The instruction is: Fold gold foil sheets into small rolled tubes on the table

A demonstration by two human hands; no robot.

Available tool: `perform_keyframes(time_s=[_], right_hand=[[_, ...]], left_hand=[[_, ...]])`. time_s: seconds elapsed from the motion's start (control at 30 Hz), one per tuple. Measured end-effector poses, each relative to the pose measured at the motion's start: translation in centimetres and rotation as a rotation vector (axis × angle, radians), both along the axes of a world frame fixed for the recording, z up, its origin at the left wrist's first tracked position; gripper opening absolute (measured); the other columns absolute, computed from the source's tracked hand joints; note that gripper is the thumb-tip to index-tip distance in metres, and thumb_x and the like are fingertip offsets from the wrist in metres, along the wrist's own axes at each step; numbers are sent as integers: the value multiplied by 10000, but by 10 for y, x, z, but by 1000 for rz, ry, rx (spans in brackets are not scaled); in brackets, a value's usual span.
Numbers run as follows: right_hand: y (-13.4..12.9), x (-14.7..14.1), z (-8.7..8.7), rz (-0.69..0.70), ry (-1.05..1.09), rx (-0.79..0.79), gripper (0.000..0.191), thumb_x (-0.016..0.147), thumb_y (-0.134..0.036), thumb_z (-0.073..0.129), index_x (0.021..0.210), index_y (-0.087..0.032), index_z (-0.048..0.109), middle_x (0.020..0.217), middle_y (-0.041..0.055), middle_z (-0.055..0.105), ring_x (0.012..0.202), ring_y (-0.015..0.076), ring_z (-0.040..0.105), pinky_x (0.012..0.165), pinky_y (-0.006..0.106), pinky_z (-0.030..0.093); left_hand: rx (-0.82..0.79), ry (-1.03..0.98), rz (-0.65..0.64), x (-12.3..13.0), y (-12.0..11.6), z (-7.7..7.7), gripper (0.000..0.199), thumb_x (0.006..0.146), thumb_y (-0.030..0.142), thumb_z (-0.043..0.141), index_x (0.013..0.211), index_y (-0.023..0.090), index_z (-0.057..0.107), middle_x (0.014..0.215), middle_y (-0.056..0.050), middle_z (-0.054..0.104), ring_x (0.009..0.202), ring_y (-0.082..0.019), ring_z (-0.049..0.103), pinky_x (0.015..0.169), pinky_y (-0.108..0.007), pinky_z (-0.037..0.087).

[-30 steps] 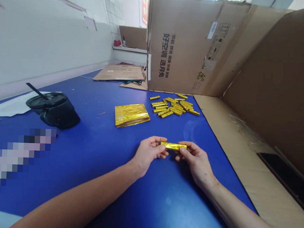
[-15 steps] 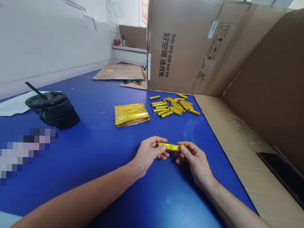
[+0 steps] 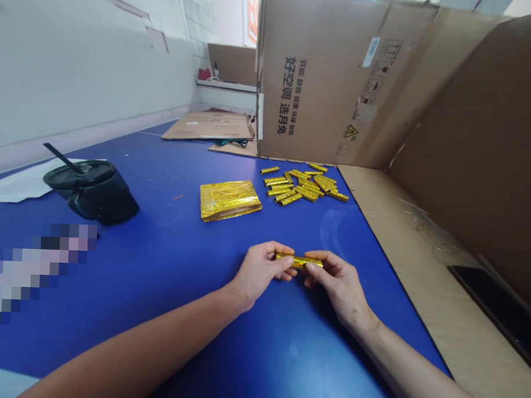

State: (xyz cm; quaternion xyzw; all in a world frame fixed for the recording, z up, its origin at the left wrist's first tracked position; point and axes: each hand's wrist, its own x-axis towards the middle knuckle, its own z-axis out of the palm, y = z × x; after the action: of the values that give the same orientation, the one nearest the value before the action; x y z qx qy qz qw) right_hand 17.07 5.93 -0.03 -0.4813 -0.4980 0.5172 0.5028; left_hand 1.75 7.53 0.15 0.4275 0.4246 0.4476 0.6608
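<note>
Between my fingertips lies a small roll of gold foil (image 3: 299, 261), held by both hands. My left hand (image 3: 260, 274) pinches its left end, and my right hand (image 3: 337, 283) pinches its right end, hiding a little of it. Both hands rest just above the blue tabletop (image 3: 157, 311). Farther ahead, a loose heap of similar gold foil rolls (image 3: 305, 186) lies on the table. To its left sits a flat stack of gold foil sheets (image 3: 229, 200). Neither touches my hands.
A black lidded tumbler with a straw (image 3: 91, 192) stands at the left, on a white sheet (image 3: 22, 187). Upright cardboard panels (image 3: 322, 79) wall the far side, and a flat cardboard sheet (image 3: 420, 251) lies along the right, with a dark flat object (image 3: 492, 308) on it.
The foil piece looks rounder and more tube-like than before, and it has shifted slightly right. Both hands have turned it between their fingers. The heap and stack stay put.
</note>
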Motion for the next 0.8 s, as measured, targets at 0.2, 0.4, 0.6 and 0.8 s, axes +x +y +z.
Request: perform_keyframes(time_s=[0.2, 0.4, 0.6, 0.8], right_hand=[[-1, -1, -2, -9, -18, 18, 223, 641, -346, 666, 766, -163, 645, 608, 2, 623, 484, 105, 528, 501, 249, 427], [-1, 0, -2, 3, -55, 34, 195, 665, -350, 643, 710, -160, 657, 582, 5, 617, 496, 106, 524, 509, 245, 421], [-2, 1, 0, 16, -120, 45, 187, 691, -339, 618, 715, -158, 655, 539, -4, 604, 493, 111, 522, 521, 242, 402], [-2, 1, -1, 18, -123, 58, 206, 713, -357, 588, 682, -162, 647, 534, 2, 603, 495, 120, 527, 535, 253, 407]], left_hand=[[17, 1, 6, 1, -2, 1, 210, 637, 221, 672, 792, 99, 599, 644, -47, 637, 574, -122, 601, 560, -234, 472], [17, 24, 2, 1, -2, 0, 170, 645, 238, 659, 739, 105, 609, 576, -34, 621, 517, -117, 586, 510, -220, 452], [39, 68, -9, 1, -3, -1, 128, 658, 215, 633, 721, 108, 602, 530, -23, 604, 483, -104, 566, 494, -208, 437], [28, 18, -11, 1, -4, 0, 165, 656, 261, 639, 706, 109, 597, 572, -29, 606, 507, -111, 577, 492, -208, 438]])
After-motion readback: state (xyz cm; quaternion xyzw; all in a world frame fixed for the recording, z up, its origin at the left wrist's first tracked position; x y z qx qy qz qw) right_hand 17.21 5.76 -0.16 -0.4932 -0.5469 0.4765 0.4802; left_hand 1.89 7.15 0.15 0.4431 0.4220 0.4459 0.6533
